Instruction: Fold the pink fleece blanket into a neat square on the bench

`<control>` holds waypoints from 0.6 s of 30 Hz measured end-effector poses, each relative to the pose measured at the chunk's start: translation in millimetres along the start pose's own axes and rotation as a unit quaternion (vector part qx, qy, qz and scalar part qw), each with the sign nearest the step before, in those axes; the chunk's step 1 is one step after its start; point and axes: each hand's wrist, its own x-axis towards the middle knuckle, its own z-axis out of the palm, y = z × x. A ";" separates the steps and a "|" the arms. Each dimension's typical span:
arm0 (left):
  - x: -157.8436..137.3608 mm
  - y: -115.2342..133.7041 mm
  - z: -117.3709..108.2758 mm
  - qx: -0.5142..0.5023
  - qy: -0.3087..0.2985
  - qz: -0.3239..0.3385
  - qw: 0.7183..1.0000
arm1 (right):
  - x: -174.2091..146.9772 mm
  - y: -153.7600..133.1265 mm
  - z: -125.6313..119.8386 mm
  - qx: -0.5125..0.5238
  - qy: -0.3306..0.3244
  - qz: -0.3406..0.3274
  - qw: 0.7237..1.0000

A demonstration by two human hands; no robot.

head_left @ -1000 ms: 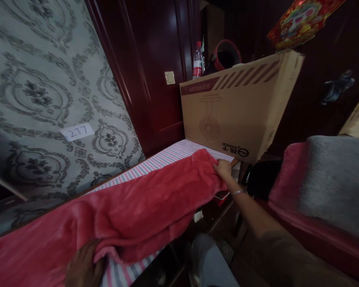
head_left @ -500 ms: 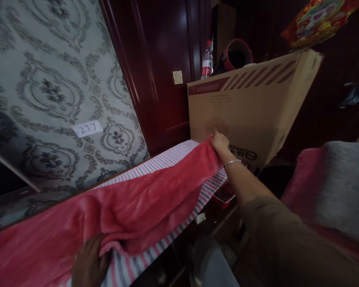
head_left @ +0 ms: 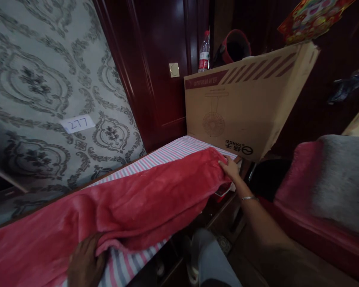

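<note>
A red plush blanket point(head_left: 167, 179) lies lengthwise over a table with a striped pink, grey and white cloth point(head_left: 164, 153). At its far right end, my right hand point(head_left: 231, 169) grips the blanket's edge, the fingers closed on the fabric. A silver bracelet is on that wrist. Near the lower left, my left hand point(head_left: 85, 259) is closed on a fold of the blanket's near edge, its fingertips partly hidden by the fabric. Bunched creases run up from there, while the stretch toward my right hand lies smoother.
A large cardboard box point(head_left: 242, 103) stands past the table's far end, with a plastic bottle point(head_left: 204, 54) behind it. Patterned wallpaper point(head_left: 32, 91) borders the left side. A grey and red plush cover point(head_left: 341, 175) is at the right. My leg point(head_left: 211, 255) shows below.
My right hand has come down and slightly right with the blanket's end, which was raised and now lies lower over the table's near edge. The left hand has barely moved.
</note>
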 end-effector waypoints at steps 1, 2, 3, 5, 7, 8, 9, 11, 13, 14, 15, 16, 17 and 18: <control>0.0 -0.2 0.2 -0.001 -0.001 0.000 1.000 | -4.7 4.3 1.0 0.015 -0.002 -0.014 1.000; 0.1 -0.2 0.3 -0.001 0.001 -0.002 1.000 | -7.9 7.0 0.9 0.031 -0.006 -0.030 0.999; 0.4 0.0 0.3 -0.002 0.002 -0.003 1.000 | -9.3 7.9 -0.4 0.048 -0.010 -0.048 0.998; 1.3 1.2 -0.2 -0.002 0.000 -0.007 1.000 | -7.5 4.2 -6.9 0.089 -0.011 -0.093 0.992; 2.3 3.2 -1.4 -0.004 -0.005 -0.013 1.000 | -2.1 -4.6 -16.5 0.135 0.001 -0.129 0.982; 2.7 4.3 -2.2 -0.004 -0.008 -0.014 1.000 | 0.7 -9.3 -21.2 0.152 0.007 -0.122 0.981; 3.1 5.4 -3.0 -0.003 -0.009 -0.015 1.000 | 2.9 -13.4 -25.2 0.158 0.009 -0.092 0.983; 3.5 7.3 -4.4 -0.001 -0.002 -0.014 1.000 | 4.1 -18.1 -30.2 0.146 0.004 0.001 0.989; 3.8 8.8 -5.5 -0.001 0.001 -0.013 1.000 | 0.2 -17.7 -31.2 0.137 -0.009 0.062 0.989; 4.2 9.6 -6.1 -0.001 0.000 -0.014 1.000 | -3.6 -16.3 -30.9 0.144 -0.017 0.066 0.987; 4.6 10.4 -6.6 -0.002 -0.002 -0.016 1.000 | -8.3 -14.7 -30.7 0.153 -0.026 0.061 0.986; 5.1 11.3 -7.0 -0.003 -0.007 -0.021 1.000 | -13.8 -13.3 -31.0 0.171 -0.037 0.054 0.983; 5.7 12.1 -7.4 -0.003 -0.014 -0.027 1.000 | -19.7 -12.5 -32.0 0.201 -0.055 0.041 0.977; 6.3 12.6 -7.6 -0.004 -0.019 -0.035 0.999 | -25.8 -12.5 -33.7 0.243 -0.077 0.022 0.967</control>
